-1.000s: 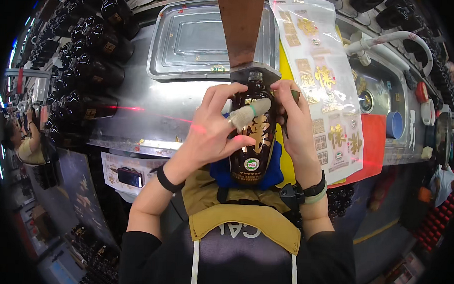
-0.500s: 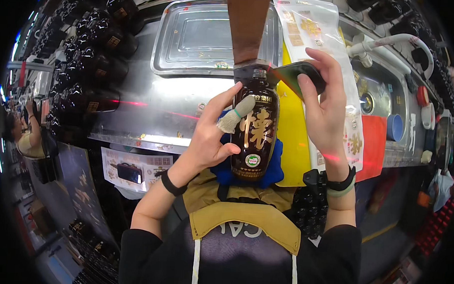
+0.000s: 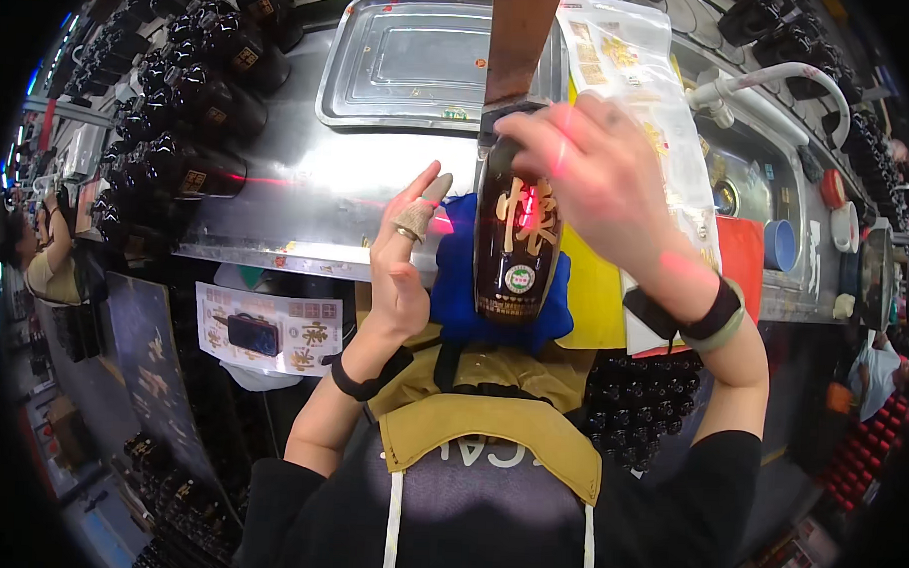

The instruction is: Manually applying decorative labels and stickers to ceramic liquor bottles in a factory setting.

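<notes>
A dark brown glazed bottle [image 3: 519, 256] with gold characters and a round green-and-white mark leans back on a bunched blue cloth [image 3: 455, 274], its neck end toward a dark holder. Over its shoulder and neck bends my right hand [image 3: 593, 174], blurred, with its fingertips and anything in them hidden. To the left of the bottle, apart from it, my left hand [image 3: 403, 257] is raised edge-on, its fingers stretched and thumb apart. One of its fingers wears a pale fabric finger cover [image 3: 414, 219], and nothing shows in the palm.
A brown upright board [image 3: 523, 46] rises behind the bottle. A metal tray [image 3: 407, 62] lies at the back left. Sheets of gold decals [image 3: 623, 50] lie to the right over a yellow board [image 3: 604, 289], near a sink with a white tap [image 3: 772, 80]. Dark bottles [image 3: 205, 110] crowd the left.
My right hand, which held a dark flat piece right of the neck, has swung left over the bottle's top. My left hand has drawn away from the bottle's side to the left.
</notes>
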Available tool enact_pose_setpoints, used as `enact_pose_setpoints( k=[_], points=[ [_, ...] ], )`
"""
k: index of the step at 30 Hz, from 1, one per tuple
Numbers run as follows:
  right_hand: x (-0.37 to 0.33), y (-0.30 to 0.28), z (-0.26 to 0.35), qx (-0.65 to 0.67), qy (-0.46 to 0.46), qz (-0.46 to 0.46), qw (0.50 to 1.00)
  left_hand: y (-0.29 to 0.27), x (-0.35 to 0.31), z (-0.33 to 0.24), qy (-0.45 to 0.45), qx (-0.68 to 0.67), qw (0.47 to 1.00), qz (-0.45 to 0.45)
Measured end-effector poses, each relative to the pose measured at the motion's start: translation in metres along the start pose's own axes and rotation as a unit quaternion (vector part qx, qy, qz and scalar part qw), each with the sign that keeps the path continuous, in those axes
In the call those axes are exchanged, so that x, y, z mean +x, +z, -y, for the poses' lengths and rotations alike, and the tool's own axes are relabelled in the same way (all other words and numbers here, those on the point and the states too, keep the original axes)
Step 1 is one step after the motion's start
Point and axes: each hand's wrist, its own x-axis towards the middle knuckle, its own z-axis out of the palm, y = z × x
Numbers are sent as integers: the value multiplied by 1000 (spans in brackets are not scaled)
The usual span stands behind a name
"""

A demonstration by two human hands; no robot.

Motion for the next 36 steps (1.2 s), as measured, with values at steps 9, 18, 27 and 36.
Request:
enact_pose_setpoints(
  k=[9,18,27,36],
  points=[
    [-59,1,41,115,-41,31,992,7,-35,-12,-101,-186,976,45],
    [-75,-21,64,177,-124,109,970,37,-53,-7,-5,-58,998,27],
    [-89,-1,33,98,-127,-37,986,44,-45,-14,22,48,998,-27],
    [-117,-11,71,58,-60,-22,996,44,-45,-13,36,66,996,-43]
  ],
)
